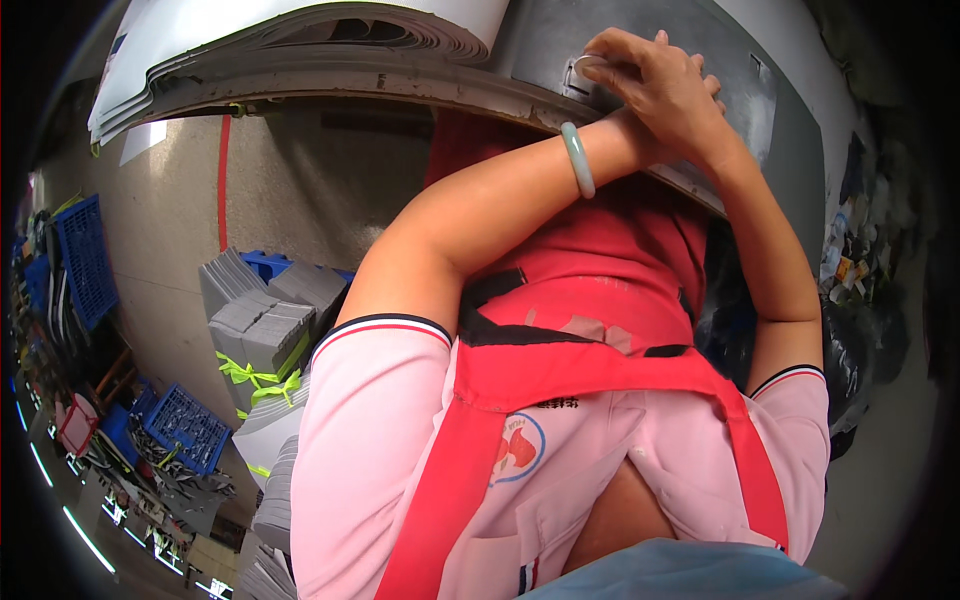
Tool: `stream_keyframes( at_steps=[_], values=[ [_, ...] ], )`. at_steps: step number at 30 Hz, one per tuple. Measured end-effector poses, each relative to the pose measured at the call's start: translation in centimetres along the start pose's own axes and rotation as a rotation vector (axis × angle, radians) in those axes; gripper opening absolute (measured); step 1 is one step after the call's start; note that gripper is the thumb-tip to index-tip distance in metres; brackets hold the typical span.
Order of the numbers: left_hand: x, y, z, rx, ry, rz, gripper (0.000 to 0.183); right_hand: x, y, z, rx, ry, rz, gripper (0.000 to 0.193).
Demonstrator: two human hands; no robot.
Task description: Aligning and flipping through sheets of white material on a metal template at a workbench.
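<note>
My arms cross over a dark grey sheet (545,40) on the workbench. My right hand (665,85) lies on top, reaching left. Its thumb and index finger pinch a small pale round piece (588,66) beside a small rectangular outline on the sheet. My left hand (697,64) passes beneath the right hand and wrist, mostly hidden. Its fingertips stick out beyond, spread on the sheet. A pale green bangle (577,160) circles my left forearm.
A thick stack of large white sheets (300,45) curls over the bench at the left. Below its edge (400,85) is the floor. Bundles of grey pieces tied with yellow-green strips (262,325) stand at my left. Blue crates (187,428) lie farther left, dark bags (855,345) at right.
</note>
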State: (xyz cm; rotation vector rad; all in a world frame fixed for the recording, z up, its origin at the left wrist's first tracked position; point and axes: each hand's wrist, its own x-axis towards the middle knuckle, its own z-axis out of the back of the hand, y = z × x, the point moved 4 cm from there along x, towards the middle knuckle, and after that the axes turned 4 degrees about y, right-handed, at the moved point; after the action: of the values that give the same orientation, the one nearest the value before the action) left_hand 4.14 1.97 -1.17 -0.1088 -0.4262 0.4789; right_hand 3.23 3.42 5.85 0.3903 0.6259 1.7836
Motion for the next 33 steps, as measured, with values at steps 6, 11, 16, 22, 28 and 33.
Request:
stream_keyframes(
  at_steps=[6, 11, 16, 22, 28, 33],
  values=[
    [0.1, 0.2, 1.5, -0.11, -0.049, -0.011, 0.049, 0.1, 0.9, -0.9, -0.128, 0.065, 0.029, 0.018],
    [0.3, -1.3, 0.1, -0.123, -0.09, 0.004, 0.046, -0.7, 2.6, -0.9, -0.388, -0.036, -0.028, 0.023],
    [0.1, -1.3, -0.8, -0.161, -0.195, -0.019, 0.042, -0.4, 0.5, 0.1, -0.124, 0.116, -0.036, 0.017],
    [1.2, -0.3, -2.9, -0.203, -0.15, -0.046, 0.037, -7.1, -16.0, 7.6, 0.41, -0.368, -0.269, 0.026],
    [1.1, -0.2, -2.9, -0.258, -0.12, -0.026, 0.032, -17.3, -34.4, 10.0, 0.265, -0.565, -0.605, 0.032],
    [0.8, -0.1, -1.8, -0.251, -0.104, -0.017, 0.031, -18.1, -36.4, 11.2, 0.378, -0.568, -0.583, 0.028]
  ],
)
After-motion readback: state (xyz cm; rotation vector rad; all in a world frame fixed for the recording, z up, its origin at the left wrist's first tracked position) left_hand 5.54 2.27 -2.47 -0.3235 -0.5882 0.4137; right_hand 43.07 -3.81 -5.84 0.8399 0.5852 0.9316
